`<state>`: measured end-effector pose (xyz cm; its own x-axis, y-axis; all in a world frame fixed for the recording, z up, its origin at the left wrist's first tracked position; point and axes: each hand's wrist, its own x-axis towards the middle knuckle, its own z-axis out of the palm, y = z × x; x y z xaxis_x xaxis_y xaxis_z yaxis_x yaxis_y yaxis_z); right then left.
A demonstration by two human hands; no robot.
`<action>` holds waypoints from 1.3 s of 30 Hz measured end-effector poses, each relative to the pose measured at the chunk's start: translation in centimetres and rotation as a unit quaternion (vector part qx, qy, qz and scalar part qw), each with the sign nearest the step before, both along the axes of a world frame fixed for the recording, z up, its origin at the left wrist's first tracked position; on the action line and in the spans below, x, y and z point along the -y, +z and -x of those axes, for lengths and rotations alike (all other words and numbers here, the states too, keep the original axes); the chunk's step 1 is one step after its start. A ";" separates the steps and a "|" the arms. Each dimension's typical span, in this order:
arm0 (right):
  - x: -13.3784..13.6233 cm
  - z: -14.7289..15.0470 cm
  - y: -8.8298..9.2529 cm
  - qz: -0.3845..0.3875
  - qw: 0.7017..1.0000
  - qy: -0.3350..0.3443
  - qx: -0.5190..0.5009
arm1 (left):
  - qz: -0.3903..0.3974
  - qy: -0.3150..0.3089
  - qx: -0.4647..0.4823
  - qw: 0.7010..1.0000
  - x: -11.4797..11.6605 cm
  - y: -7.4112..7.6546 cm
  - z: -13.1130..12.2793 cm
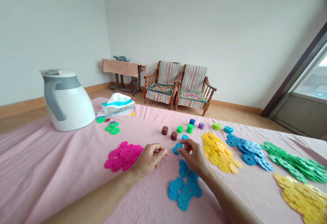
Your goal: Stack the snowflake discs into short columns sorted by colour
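Note:
Low over the pink cloth, my left hand (152, 155) is closed, thumb against curled fingers; whether anything is inside is hidden. It is beside a pile of magenta flower-shaped plastic discs (124, 156). My right hand (195, 155) has its thumb and forefinger at the edge of a blue flower-shaped disc (177, 148), pinching it. Just beyond lies a small blue stack (185, 137). Loose blue discs (184, 188) spread out between my forearms. Short stacks stand farther back: brown (174, 136), green (190, 129), dark blue (192, 122) and purple (201, 125).
A white and grey jug (70, 104) and a tissue box (118, 108) stand at left. Yellow discs (218, 152), more blue discs (251, 150) and green discs (293, 161) lie at right. Scattered green discs (114, 128) are near the box. Two wooden chairs (192, 84) stand beyond.

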<state>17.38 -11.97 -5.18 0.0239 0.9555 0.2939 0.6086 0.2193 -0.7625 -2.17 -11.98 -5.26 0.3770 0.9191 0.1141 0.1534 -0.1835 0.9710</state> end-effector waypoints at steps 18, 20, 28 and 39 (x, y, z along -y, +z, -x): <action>-0.1 0.6 -0.8 0.017 0.998 -0.012 0.055 | 0.007 -0.007 0.001 1.000 0.0 0.0 -0.1; -0.1 0.2 -0.1 0.014 0.998 -0.017 0.055 | 0.004 -0.005 -0.003 1.000 0.0 0.1 -0.1; 1.8 -2.0 3.8 0.104 0.968 0.139 0.179 | -0.013 -0.013 -0.015 1.000 0.0 -0.1 0.0; 1.5 -2.0 2.7 0.115 0.963 0.165 0.179 | -0.014 -0.016 -0.044 0.999 0.0 -0.3 0.0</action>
<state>19.34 -13.48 -2.45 -0.3552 0.9347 0.0073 0.7679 0.2963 -0.5679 -2.12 -11.98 -5.59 0.4155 0.9037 0.1037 0.2322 -0.2156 0.9485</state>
